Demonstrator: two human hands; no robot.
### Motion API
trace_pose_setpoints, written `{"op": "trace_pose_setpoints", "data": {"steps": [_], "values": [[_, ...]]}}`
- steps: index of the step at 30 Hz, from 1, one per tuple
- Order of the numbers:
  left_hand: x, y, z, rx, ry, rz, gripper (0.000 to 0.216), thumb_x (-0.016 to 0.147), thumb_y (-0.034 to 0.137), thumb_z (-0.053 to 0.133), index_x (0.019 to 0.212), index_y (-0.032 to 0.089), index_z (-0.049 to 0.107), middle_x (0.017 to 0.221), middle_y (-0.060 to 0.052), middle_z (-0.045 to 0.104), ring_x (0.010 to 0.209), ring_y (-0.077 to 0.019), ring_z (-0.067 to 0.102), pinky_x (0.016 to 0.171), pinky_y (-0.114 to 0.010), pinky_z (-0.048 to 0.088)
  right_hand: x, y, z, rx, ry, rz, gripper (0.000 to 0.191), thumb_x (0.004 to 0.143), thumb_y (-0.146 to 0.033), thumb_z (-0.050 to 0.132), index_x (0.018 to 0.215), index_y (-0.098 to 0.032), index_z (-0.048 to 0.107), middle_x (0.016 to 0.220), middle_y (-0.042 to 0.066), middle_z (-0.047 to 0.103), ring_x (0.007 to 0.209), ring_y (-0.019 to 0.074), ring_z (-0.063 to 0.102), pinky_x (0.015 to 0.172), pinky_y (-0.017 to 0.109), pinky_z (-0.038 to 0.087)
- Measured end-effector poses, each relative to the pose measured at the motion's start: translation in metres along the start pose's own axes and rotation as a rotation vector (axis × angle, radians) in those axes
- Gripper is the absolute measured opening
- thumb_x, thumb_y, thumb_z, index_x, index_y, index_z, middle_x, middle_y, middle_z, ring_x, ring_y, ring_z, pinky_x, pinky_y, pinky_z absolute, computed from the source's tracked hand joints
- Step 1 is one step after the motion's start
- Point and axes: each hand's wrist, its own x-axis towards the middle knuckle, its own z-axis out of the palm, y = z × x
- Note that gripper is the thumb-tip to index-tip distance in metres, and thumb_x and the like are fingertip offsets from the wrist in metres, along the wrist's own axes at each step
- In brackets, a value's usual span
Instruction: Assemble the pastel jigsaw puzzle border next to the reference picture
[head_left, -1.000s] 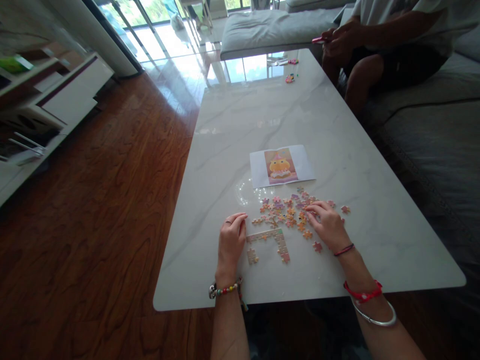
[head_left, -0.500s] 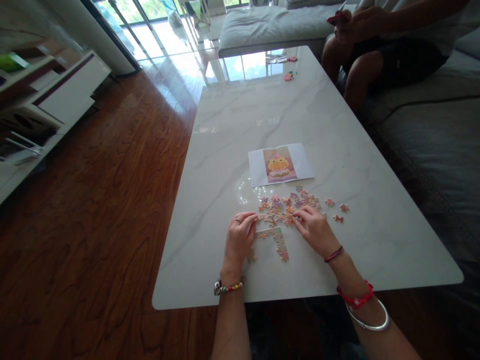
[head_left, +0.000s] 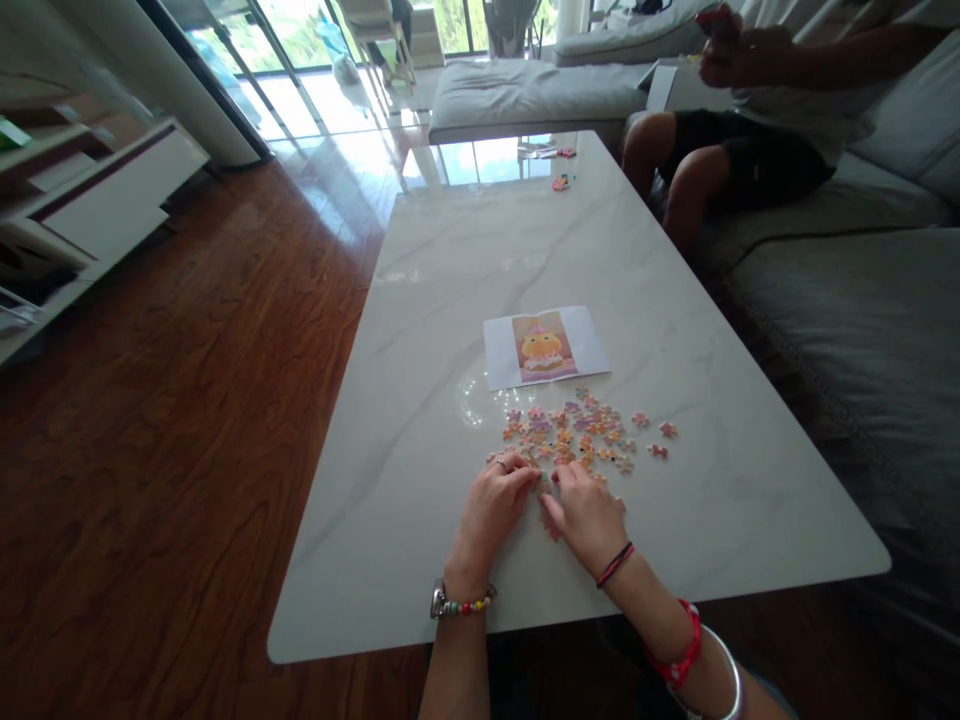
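the section (head_left: 551, 526) of puzzle lies flat near the table's close edge, between the two hands and mostly hidden by them; a green bit shows between the fingertips and a pinkish end below the right thumb. the left hand (head_left: 495, 510) comes in from the left, thumb and fingers drawn together at the green bit; i cannot tell whether they pinch a piece. the right hand (head_left: 589, 510) leans over the section, fingers bent, thumb slightly apart from them; whether it grips anything i cannot tell. just beyond the hands, loose pieces (head_left: 564, 437) in orange, pink, purple and cream lie scattered, with a few apart to the right. past them is a sheet (head_left: 544, 345) printed with a yellow figure. the left wrist wears a beaded bracelet (head_left: 466, 607), the right arm a dark band (head_left: 615, 565), a red band (head_left: 681, 650) and a silver bangle (head_left: 733, 680). all the puzzle rests on a white marbled table (head_left: 420, 450); a small colourful trinket (head_left: 561, 183) sits at its far end. on the right, a person (head_left: 810, 170) in dark shorts sits on a grey sofa (head_left: 825, 310).
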Motion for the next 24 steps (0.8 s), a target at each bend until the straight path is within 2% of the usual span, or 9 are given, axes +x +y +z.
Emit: {"op": "trace_pose_setpoints", "data": {"steps": [7, 24], "values": [[0.0003, 0.0025, 0.0021, 0.013, 0.009, -0.066, 0.013, 0.08, 0.02, 0.049, 0.08, 0.022, 0.061, 0.086, -0.003, 0.06, 0.079, -0.0133, 0.055, 0.073, -0.026, 0.047, -0.0054, -0.0107, 0.0048, -0.039, 0.051, 0.037, 0.014, 0.075, -0.024, 0.054, 0.086, -0.017, 0.05, 0.087, 0.008, 0.055, 0.08, 0.0209, 0.056, 0.065, 0.03, 0.043], [0.0006, 0.0019, 0.0037, 0.002, -0.007, -0.081, 0.013, 0.081, 0.02, 0.047, 0.08, 0.02, 0.06, 0.086, -0.004, 0.059, 0.08, -0.0142, 0.054, 0.075, -0.027, 0.045, -0.0027, -0.0036, 0.0053, 0.013, -0.015, -0.003, 0.012, 0.077, -0.024, 0.052, 0.086, -0.016, 0.051, 0.087, 0.006, 0.055, 0.081, 0.0178, 0.054, 0.069, 0.027, 0.041]]}}
